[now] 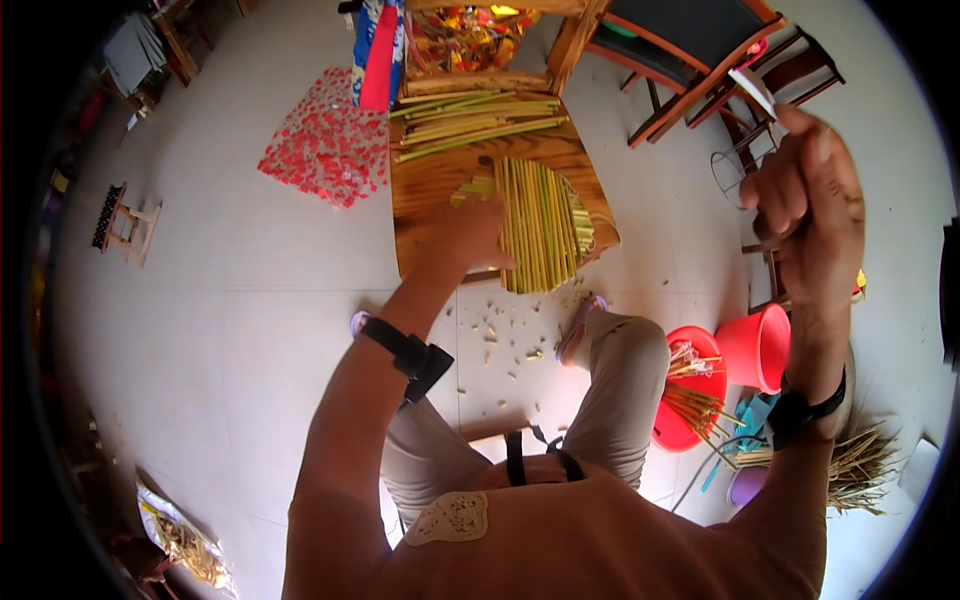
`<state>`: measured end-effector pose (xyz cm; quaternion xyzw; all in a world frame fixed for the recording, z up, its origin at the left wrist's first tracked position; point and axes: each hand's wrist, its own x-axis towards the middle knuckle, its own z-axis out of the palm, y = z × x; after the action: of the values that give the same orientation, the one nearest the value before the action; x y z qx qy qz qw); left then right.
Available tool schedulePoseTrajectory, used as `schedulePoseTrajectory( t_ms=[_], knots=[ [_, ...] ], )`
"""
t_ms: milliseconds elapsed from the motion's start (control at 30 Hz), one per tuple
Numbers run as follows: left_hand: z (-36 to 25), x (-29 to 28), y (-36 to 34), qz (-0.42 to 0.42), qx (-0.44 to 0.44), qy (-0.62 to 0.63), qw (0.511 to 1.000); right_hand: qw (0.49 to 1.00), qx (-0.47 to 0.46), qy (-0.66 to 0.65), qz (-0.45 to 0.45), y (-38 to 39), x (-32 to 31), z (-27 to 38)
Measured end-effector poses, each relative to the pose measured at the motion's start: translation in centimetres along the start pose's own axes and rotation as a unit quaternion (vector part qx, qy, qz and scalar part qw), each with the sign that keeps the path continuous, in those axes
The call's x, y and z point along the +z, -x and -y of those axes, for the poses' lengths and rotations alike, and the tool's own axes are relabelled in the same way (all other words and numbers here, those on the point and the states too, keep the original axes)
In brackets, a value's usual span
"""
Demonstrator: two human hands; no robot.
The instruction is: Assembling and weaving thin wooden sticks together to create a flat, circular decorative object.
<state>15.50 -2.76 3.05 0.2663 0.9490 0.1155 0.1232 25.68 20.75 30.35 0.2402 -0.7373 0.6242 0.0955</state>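
Note:
On a wooden chair seat (430, 230) lies a round mat of trimmed yellow-green stalks (543, 225), with loose stalks (480, 122) laid across the seat behind it. My left hand (478, 232) reaches onto the mat's left part, fingers apart, partly hiding that side. My right hand (808, 195) is raised at the upper right, well away from the mat, fingers curled, holding a thin pale strip (752, 88) that points up and left; what it is exactly I cannot tell.
Red-dotted sheet (320, 140) on the floor left of the chair; small stool (128, 225) farther left. Stalk offcuts (490, 340) lie between my feet. A red basin (690, 430) with stalks, a red bucket (755, 345) and dry straw (860, 465) sit at my right; dark chairs (680, 45) stand upper right.

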Motion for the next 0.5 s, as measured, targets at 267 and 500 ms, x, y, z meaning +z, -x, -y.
schedulePoseTrajectory(
  t_ms=[267, 500],
  knots=[
    [0.8, 0.5, 0.2, -0.015, 0.018, 0.009, 1.0, 0.989, 0.144, 0.0, -0.033, 4.0, 2.6, -4.4],
    [3.0, 1.8, -0.8, -0.152, 0.116, 0.09, 0.977, 0.938, 0.343, -0.03, 0.027, 7.6, 6.2, -10.6]
  ],
)
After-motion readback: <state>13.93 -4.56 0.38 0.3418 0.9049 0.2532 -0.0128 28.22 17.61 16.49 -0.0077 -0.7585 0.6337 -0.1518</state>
